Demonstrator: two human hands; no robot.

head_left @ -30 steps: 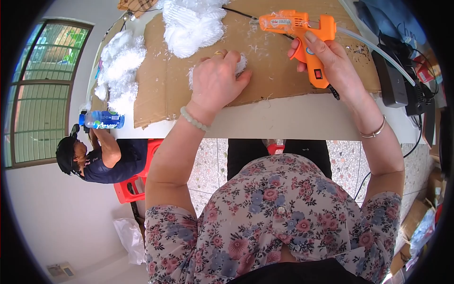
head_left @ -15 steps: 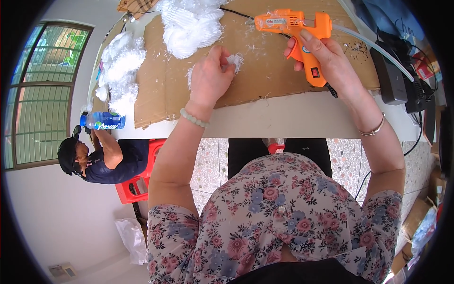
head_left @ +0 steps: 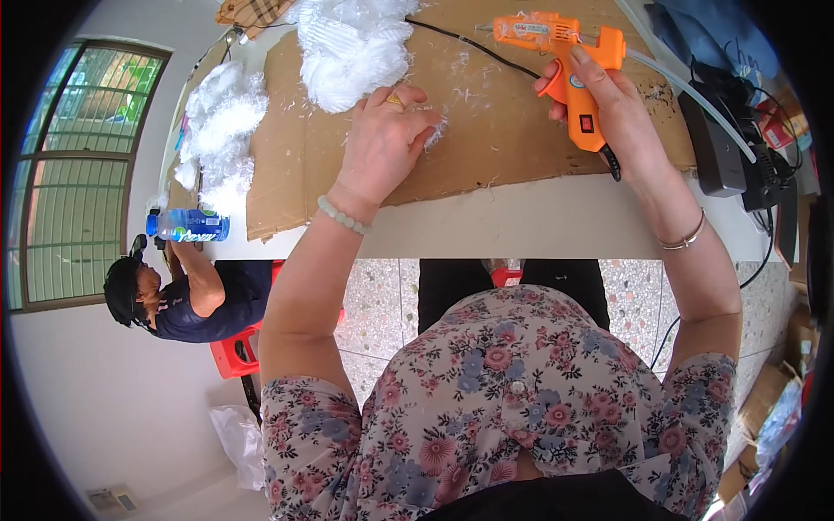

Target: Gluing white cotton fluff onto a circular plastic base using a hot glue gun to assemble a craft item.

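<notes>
My right hand point(head_left: 618, 108) is closed round the handle of an orange hot glue gun point(head_left: 584, 104), its nozzle pointing left over the cardboard point(head_left: 512, 148). A clear glue stick point(head_left: 686, 82) runs out of its back end. My left hand point(head_left: 382, 143) is low over the cardboard, with fingers bent and thumb and forefinger close together on a small white fringed piece point(head_left: 437, 133). Most of that piece is hidden beneath the hand. Just beyond my left fingers is a heap of white fringed material point(head_left: 354, 56).
Another white fluffy pile point(head_left: 221, 122) and a blue-labelled bottle point(head_left: 189, 226) are at the left. A person point(head_left: 195, 291) sits by the table's left end. Black boxes and cables point(head_left: 717, 143) stand at the right. The gun's black cord point(head_left: 473, 42) crosses the cardboard.
My right hand has moved the glue gun a little to the right, away from my left hand. The left fingers have loosened from a tight pinch and shifted slightly.
</notes>
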